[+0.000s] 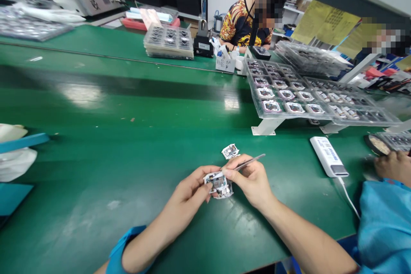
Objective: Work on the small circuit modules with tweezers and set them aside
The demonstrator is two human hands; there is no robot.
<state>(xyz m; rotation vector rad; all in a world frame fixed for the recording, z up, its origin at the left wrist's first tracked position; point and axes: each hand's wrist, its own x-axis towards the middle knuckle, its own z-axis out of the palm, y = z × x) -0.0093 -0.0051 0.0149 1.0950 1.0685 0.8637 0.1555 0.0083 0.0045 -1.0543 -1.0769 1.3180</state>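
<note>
handling one electronic module (218,185) over the tabletop (96,120), a second close by

the left hand (189,184) pinches the module at lower centre of the frame, its fingers closed on the edges. the right hand (252,180) has its fingers drawn narrow around a pair of steel tweezers (248,162); the tips are hidden, so how much of this piece is done cannot be told. just beyond the hands lies the second module (230,151), apart from them. at upper right, two clear trays (289,115) sit side by side on a white stand (266,127), their pockets mostly filled. one stack of trays (168,55) sits at upper centre. a co-worker's hand (393,167) rests at far right.
</note>
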